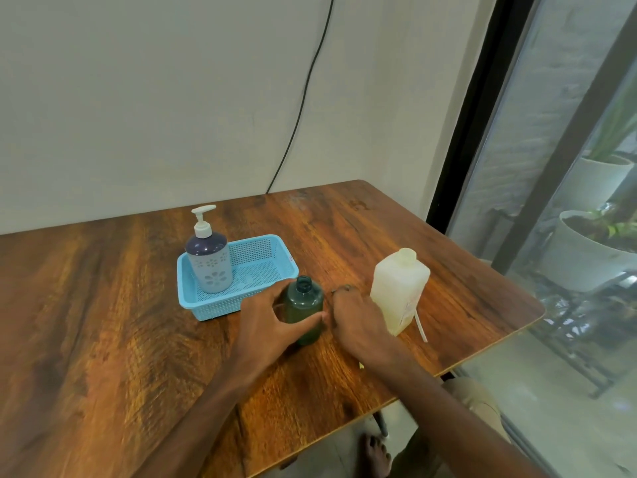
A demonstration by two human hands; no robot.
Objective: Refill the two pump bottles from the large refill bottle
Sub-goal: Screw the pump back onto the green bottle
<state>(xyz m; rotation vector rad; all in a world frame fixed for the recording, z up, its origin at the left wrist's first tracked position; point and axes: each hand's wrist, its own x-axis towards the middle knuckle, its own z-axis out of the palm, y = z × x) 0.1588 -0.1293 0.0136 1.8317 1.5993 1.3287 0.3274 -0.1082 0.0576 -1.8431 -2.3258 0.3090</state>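
A dark green bottle [304, 312] stands on the wooden table [103, 305] with its neck open and no pump on it. My left hand [265, 322] grips it from the left, thumb across its front. My right hand [355, 319] lies just right of it, fingers curled down, with something small and dark at the fingertips that I cannot make out. The large whitish refill bottle [400, 291] stands upright to the right of that hand. A thin white tube [421, 326] lies on the table by its base. The purple and white pump bottle [208, 262] stands in the blue basket [272, 257], pump on.
The table's right edge [499, 343] runs close past the refill bottle. Beyond it is a glass door with white plant pots [586, 257] outside. A black cable [303, 98] hangs down the wall behind. My foot [377, 453] shows below the table's front edge.
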